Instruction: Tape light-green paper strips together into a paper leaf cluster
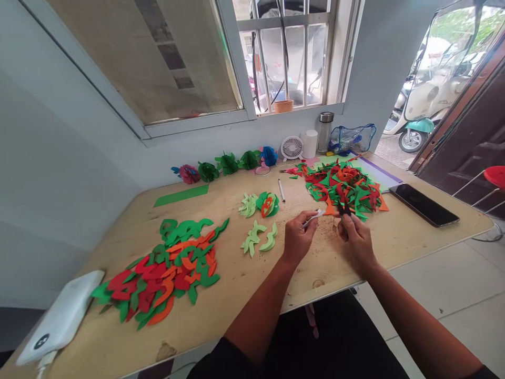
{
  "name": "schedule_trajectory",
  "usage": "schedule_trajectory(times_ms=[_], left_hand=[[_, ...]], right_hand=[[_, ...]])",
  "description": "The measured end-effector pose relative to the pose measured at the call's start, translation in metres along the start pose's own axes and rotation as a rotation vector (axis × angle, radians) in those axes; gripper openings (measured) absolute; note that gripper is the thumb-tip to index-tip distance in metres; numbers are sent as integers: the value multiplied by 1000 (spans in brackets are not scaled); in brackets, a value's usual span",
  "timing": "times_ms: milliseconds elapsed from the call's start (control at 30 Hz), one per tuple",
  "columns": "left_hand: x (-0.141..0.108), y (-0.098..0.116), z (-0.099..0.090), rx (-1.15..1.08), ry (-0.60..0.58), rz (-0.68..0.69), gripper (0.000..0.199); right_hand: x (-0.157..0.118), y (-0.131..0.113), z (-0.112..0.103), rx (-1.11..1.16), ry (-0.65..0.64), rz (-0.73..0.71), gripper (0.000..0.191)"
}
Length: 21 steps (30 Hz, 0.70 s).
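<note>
Right of the frame's center, the left hand (300,235) pinches a small white piece (319,213) between thumb and fingers, while the right hand's (356,239) fingers are closed around dark-bladed scissors (344,210). Scraps (343,184) heap just beyond them; cut shapes (165,273) lie lower left, and pale green cutouts (252,238) lie at the center.

we lose the white cable (44,362) at the desk's (244,316) near left corner below our view. our right hand (357,239) partly covers the dark scissors (345,208); the white piece (320,212) in our left hand (299,237) is too small to identify. past the right edge, a red seat (496,177) is cut off.
</note>
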<state>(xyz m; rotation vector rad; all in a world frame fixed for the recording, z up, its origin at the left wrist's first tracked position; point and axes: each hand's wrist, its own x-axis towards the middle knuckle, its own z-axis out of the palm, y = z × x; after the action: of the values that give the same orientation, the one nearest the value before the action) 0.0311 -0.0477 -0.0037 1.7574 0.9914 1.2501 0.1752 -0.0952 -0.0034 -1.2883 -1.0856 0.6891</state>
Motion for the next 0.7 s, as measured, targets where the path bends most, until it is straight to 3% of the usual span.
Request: schedule_trajectory(times_ms=[167, 400, 700], left_hand=[[0, 2, -1, 13, 19, 19, 21], [0, 3, -1, 13, 30, 6, 23], [-1, 2, 1, 78, 5, 64, 22]], right_hand=[[1, 4, 0, 1, -102, 89, 48], [1, 5, -2, -93, -204, 49, 43], [1, 8, -1, -80, -237, 57, 41]])
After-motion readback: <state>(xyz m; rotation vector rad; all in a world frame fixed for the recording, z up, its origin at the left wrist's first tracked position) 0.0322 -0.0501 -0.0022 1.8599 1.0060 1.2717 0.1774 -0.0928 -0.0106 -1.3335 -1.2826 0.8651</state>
